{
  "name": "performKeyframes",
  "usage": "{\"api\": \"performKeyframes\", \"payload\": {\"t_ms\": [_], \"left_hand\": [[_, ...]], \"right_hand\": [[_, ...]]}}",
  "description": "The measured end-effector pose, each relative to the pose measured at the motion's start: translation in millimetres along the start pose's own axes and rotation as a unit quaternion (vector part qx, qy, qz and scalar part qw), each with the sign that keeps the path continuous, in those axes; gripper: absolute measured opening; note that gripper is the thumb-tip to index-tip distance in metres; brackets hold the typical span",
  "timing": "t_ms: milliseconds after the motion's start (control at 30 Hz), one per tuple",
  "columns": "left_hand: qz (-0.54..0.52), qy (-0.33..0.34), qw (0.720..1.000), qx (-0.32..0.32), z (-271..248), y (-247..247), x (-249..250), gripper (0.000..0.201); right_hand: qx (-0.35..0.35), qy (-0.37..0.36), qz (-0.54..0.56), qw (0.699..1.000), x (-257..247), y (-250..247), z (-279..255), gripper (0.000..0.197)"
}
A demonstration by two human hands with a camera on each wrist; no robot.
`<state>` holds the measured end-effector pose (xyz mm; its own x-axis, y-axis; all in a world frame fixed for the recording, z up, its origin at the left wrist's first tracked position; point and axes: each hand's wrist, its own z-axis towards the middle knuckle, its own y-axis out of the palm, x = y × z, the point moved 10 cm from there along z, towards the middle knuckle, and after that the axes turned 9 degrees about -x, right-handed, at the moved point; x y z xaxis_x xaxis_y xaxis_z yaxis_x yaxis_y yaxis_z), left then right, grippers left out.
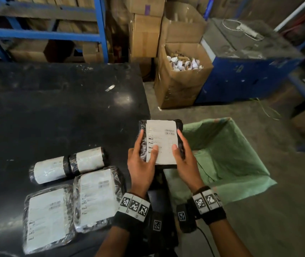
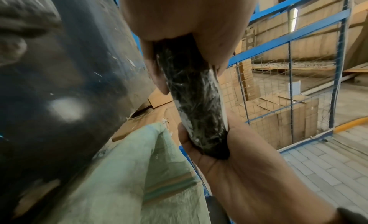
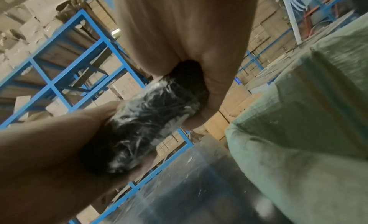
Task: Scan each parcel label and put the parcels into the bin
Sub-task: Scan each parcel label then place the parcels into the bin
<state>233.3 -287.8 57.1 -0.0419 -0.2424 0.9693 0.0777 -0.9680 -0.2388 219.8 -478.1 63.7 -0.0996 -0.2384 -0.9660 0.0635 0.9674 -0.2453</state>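
**Both hands hold a labelled parcel at the table's edge, beside the bin**

A person holds one parcel (image 1: 161, 143) in the air with both hands, its white label (image 1: 162, 138) facing up toward the head camera. The left hand (image 1: 140, 164) grips the parcel's left edge, thumb lying across the label and fingers curled underneath. The right hand (image 1: 185, 160) grips the right edge the same way, thumb on the label. From the wrist cameras the parcel shows as a flat, dark packet wrapped in shiny plastic, pinched at each end between thumb and fingers.

The parcel hangs over the right-hand edge of the black table (image 1: 55, 108), just beside the green bin (image 1: 240, 145), which stands on the floor to the right with its mouth open.

Three more parcels lie on the table to the left: a rolled parcel (image 1: 68, 165), a flat parcel (image 1: 98, 197) in front of it, and another flat parcel (image 1: 48, 217) nearest the lower left. All three show white labels.

Cardboard boxes (image 1: 181, 75) and blue racking (image 1: 42, 34) stand behind the table.
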Motion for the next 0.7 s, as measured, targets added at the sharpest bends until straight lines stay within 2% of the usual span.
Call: {"api": "performKeyframes", "payload": {"t_ms": [100, 200, 267, 333, 433, 533, 633, 700], "left_hand": [[0.042, -0.018, 0.997, -0.058, -8, 57, -1, 0.06], [0.182, -0.013, 0.979, -0.089, -19, 110, -6, 0.069], [0.255, -0.022, 0.959, -0.119, -26, 145, -15, 0.075], [0.302, -0.036, 0.942, -0.141, -34, 175, -31, 0.075], [0.343, -0.072, 0.925, -0.147, -48, 196, -51, 0.076], [0.307, -0.114, 0.934, -0.141, -60, 196, -67, 0.09], [0.265, -0.104, 0.946, -0.155, -63, 196, -73, 0.103], [0.247, -0.1, 0.951, -0.158, -60, 194, -78, 0.106]], "right_hand": [[-0.013, 0.021, -0.017, 1.0, 19, -55, 6, 0.051], [-0.054, 0.05, -0.088, 0.993, 42, -110, 14, 0.051], [-0.088, 0.105, -0.156, 0.978, 68, -142, 27, 0.052], [-0.13, 0.165, -0.242, 0.947, 96, -164, 49, 0.053], [-0.221, 0.241, -0.316, 0.891, 151, -168, 84, 0.052], [-0.278, 0.287, -0.337, 0.853, 198, -154, 114, 0.055], [-0.289, 0.288, -0.338, 0.848, 233, -134, 136, 0.057], [-0.281, 0.287, -0.3, 0.865, 252, -116, 141, 0.057]]}}
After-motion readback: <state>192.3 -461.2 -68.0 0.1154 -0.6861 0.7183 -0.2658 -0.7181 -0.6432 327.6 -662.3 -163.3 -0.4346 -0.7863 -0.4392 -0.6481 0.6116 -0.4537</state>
